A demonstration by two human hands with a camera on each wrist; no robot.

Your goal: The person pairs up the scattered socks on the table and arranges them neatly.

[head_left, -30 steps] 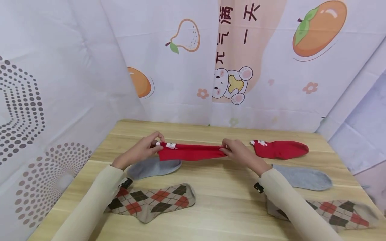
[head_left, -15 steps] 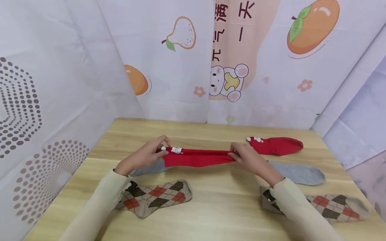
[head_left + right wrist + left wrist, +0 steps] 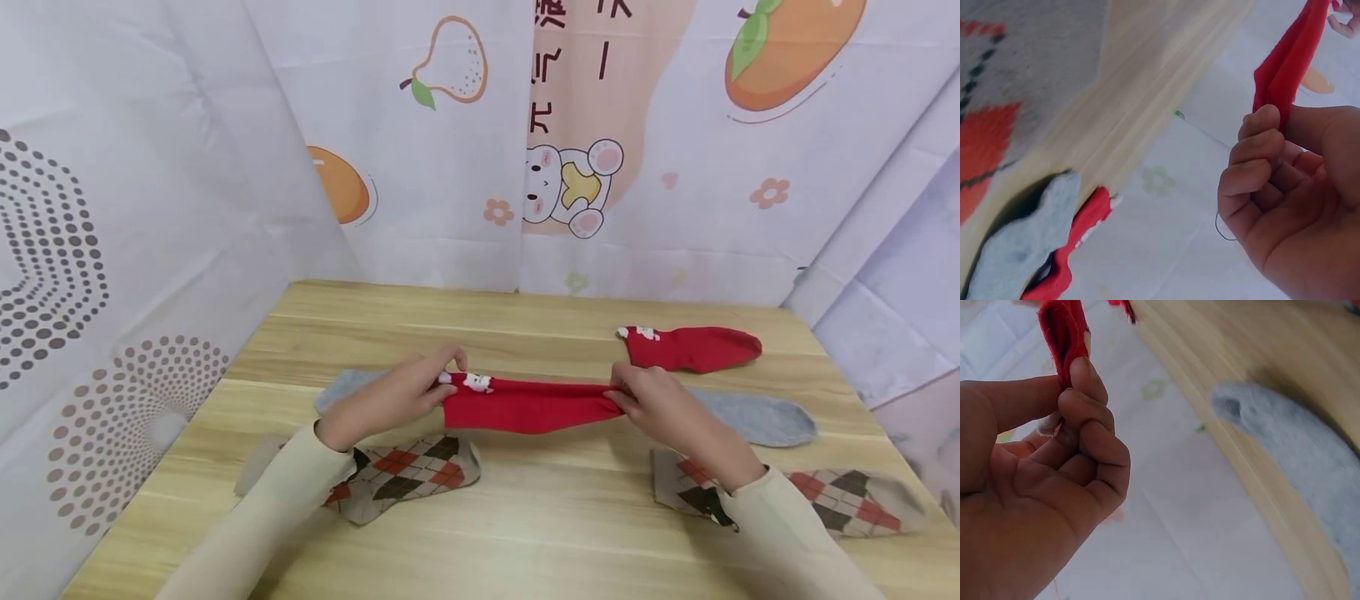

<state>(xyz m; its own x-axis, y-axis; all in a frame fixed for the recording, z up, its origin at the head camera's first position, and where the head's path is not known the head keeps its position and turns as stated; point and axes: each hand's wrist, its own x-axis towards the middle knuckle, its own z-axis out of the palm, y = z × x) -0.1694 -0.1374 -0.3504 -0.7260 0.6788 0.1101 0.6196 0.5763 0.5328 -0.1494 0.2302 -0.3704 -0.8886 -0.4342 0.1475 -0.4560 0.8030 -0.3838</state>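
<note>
A red sock [image 3: 532, 407] with a white figure near its cuff is stretched sideways above the table. My left hand [image 3: 401, 393] pinches the cuff end between thumb and fingers; the left wrist view shows the folded opening of the red sock [image 3: 1063, 334] there. At the other end my right hand [image 3: 667, 408] pinches the toe, its fingers curled in the right wrist view. A second red sock [image 3: 697, 347] lies flat at the back right, just beyond the right hand.
Grey socks lie on the wooden table [image 3: 555, 533], one at the left [image 3: 345, 387] and one at the right [image 3: 765, 418]. Nearer are two argyle socks, left [image 3: 412, 473] and right [image 3: 847, 498], partly covered by the forearms. A printed curtain [image 3: 450, 208] hangs behind the table.
Both hands have moved to the right and a little nearer with the red sock held taut between them. More of the left grey sock's far end shows. The camera view has shifted slightly.
</note>
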